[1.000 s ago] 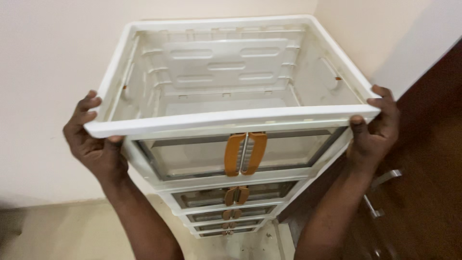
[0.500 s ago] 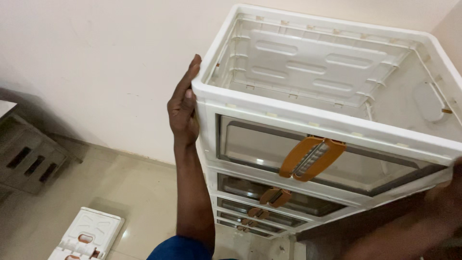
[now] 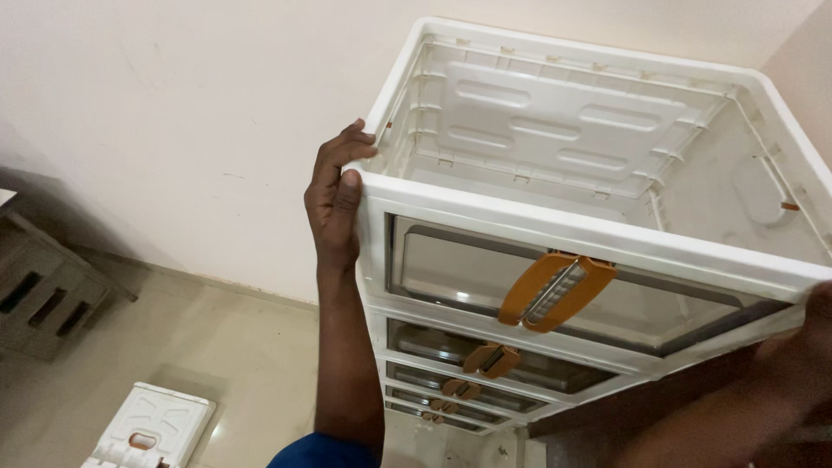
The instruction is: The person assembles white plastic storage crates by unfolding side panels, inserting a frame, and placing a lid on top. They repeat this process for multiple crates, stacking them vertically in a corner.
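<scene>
Fingers of the left hand (image 3: 334,204) curled over the top rim at the front left corner of the white plastic drawer tower (image 3: 572,230), thumb pressed against the outer face, so that hand was closed on the rim. The right hand (image 3: 802,334) showed only as a blur at the lower right edge of the tower; whether it gripped anything could not be told. The tower stood close to the cream wall (image 3: 199,113), its top section open and empty, with stacked see-through doors below, each bearing an orange latch (image 3: 555,290).

On the tiled floor (image 3: 234,347) to the left lay a loose white panel (image 3: 152,429), well apart from the tower, and a grey slotted crate (image 3: 43,290) sat by the wall.

Handling a tall, light stack like this would probably go best with both hands level on opposite rim corners, pressure even, since the thin rim looked liable to flex and the sections to rack if one side led.
</scene>
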